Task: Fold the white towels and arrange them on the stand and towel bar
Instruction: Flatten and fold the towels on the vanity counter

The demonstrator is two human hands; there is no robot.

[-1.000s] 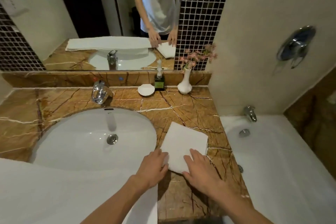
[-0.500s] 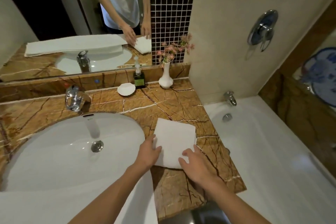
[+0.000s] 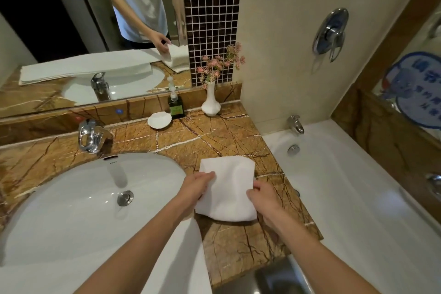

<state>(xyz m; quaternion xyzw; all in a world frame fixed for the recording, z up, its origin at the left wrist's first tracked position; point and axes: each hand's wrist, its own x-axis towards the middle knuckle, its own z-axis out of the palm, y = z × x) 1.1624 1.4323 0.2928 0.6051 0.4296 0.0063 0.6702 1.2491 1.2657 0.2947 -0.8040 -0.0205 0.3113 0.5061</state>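
Observation:
A small folded white towel (image 3: 229, 188) sits on the brown marble counter (image 3: 214, 141) to the right of the sink, its near part lifted and bulging. My left hand (image 3: 196, 186) grips its left edge with curled fingers. My right hand (image 3: 263, 198) grips its right edge. A larger white towel (image 3: 100, 277) lies across the near rim of the sink, under my left forearm. No stand or towel bar is in view.
A white sink (image 3: 90, 198) with a chrome tap (image 3: 91, 135) fills the left. At the counter's back stand a soap dish (image 3: 159, 120), a pump bottle (image 3: 175, 105) and a white flower vase (image 3: 210, 102). A bathtub (image 3: 358, 198) lies to the right, a mirror (image 3: 71, 31) behind.
Both hands went from resting flat on the folded towel to gripping its side edges, and the towel now bulges up off the counter. The view has shifted right.

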